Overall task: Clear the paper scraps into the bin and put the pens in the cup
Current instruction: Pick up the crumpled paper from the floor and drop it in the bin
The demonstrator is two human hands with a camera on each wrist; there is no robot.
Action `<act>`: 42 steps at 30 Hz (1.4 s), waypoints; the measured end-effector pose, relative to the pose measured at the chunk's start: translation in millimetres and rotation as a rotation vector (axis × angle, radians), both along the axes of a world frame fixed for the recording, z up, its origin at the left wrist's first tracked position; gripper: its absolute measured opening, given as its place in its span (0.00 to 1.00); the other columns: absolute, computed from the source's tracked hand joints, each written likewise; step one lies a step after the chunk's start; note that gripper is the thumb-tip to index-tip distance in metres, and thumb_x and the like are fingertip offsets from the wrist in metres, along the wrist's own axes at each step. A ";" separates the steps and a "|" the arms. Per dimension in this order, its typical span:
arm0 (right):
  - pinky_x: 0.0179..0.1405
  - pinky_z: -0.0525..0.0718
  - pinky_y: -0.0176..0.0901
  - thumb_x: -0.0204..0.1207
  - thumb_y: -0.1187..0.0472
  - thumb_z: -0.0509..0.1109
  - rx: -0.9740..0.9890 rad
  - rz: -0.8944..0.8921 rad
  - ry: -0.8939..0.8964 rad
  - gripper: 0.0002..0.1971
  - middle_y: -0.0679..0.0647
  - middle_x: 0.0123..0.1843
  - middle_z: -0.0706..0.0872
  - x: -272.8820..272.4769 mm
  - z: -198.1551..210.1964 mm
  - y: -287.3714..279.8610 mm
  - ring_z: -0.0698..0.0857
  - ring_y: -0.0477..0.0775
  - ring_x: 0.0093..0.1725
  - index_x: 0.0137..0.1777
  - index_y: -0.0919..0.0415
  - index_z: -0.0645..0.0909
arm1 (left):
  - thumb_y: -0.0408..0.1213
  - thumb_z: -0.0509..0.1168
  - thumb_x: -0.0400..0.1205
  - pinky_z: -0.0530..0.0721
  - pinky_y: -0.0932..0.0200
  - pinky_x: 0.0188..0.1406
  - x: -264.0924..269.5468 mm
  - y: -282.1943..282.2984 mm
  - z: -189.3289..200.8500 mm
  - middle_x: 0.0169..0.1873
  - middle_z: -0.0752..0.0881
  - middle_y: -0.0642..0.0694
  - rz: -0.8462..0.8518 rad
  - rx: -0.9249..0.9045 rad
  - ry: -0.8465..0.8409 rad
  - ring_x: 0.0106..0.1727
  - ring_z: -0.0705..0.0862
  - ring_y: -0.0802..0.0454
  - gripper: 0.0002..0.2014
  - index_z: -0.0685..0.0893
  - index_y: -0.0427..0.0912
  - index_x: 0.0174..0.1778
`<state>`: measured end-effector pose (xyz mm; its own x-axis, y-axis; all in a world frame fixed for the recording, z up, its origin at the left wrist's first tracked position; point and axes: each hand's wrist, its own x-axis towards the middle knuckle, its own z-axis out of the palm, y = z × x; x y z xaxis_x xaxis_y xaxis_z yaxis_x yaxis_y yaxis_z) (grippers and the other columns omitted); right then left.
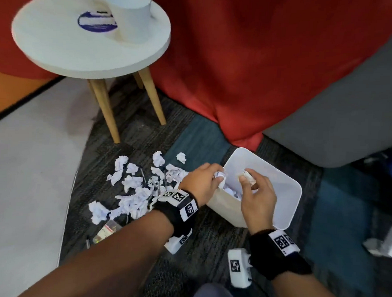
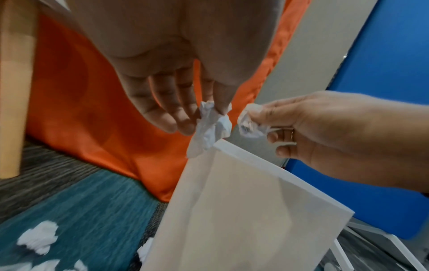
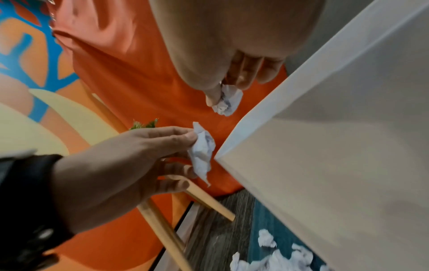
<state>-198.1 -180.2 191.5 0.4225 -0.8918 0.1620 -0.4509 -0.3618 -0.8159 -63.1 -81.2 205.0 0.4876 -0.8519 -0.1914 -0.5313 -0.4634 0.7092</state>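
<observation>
I count one white bin [image 1: 284, 196], one paper cup [image 1: 130, 15], one round table [image 1: 61, 46], and two crumpled scraps pinched in my fingers: one in my left hand [image 1: 200, 181], one in my right hand [image 1: 258, 199].

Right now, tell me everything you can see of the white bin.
The bin is a white, smooth, plastic-looking tub, rectangular with rounded corners and a flat rim, open at the top. It stands on the patterned carpet beside the scrap pile, near the red drape; it appears tilted in the wrist views. Crumpled paper already lies inside. The left hand and right hand each pinch a scrap at its mouth; neither clearly touches it.
</observation>
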 end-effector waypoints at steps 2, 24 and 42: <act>0.58 0.80 0.50 0.77 0.59 0.73 -0.010 0.009 0.162 0.11 0.55 0.51 0.86 -3.4 -10.0 -17.3 0.83 0.57 0.47 0.58 0.55 0.86 | 0.45 0.60 0.85 0.80 0.49 0.57 -0.5 -10.0 6.8 0.55 0.81 0.46 -0.012 -0.013 -0.026 0.56 0.82 0.44 0.13 0.78 0.51 0.65; 0.50 0.78 0.45 0.66 0.74 0.59 -0.217 0.182 -0.139 0.14 0.52 0.45 0.81 8.1 0.4 21.5 0.80 0.57 0.48 0.45 0.62 0.82 | 0.55 0.55 0.85 0.82 0.53 0.47 0.9 11.9 -11.8 0.50 0.87 0.51 0.086 -0.083 -0.051 0.53 0.84 0.48 0.14 0.80 0.55 0.58; 0.57 0.85 0.51 0.80 0.62 0.65 0.210 1.013 0.991 0.11 0.54 0.59 0.87 72.4 -192.6 170.8 0.85 0.57 0.56 0.59 0.50 0.82 | 0.48 0.56 0.84 0.79 0.51 0.45 61.9 289.5 -202.4 0.50 0.86 0.40 0.428 0.597 0.082 0.47 0.83 0.40 0.11 0.79 0.47 0.55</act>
<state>-125.7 -9.4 -1.1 0.7380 -0.1135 -0.6651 -0.4808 -0.7801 -0.4003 -1.2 208.3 2.6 0.7180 -0.3299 -0.6129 -0.1740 -0.9377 0.3009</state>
